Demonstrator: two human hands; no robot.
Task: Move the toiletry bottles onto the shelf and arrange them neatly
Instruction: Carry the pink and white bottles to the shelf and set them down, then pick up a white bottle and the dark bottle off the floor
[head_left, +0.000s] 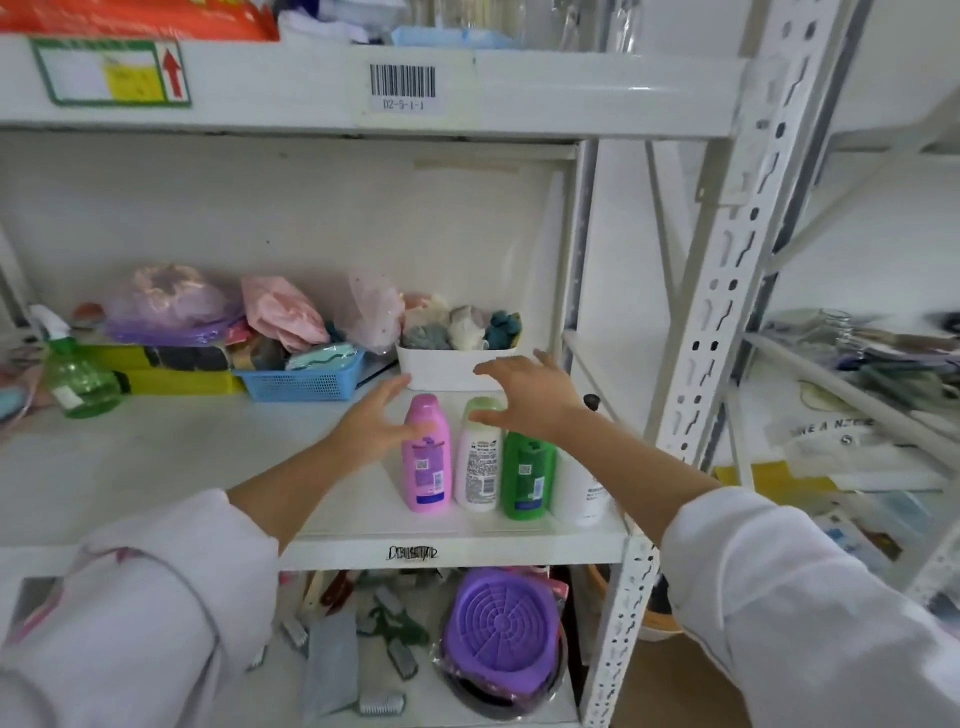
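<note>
Several toiletry bottles stand upright in a row near the front right of the white shelf (208, 467): a pink bottle (427, 467), a white bottle with a pale green cap (478, 467), a green bottle (527, 478) and a white bottle (579, 493) partly hidden by my right forearm. My left hand (374, 421) is open beside the pink bottle, its thumb at the bottle's left side. My right hand (524, 389) hovers open with spread fingers over the caps of the white and green bottles, its thumb at the pale green cap.
Behind the bottles stands a white bin (452, 369) of sponges. A blue basket (301, 382), yellow boxes, bagged items and a green spray bottle (78, 374) fill the shelf's back left. A metal upright (727, 312) borders the right. A purple round item (501, 629) lies below.
</note>
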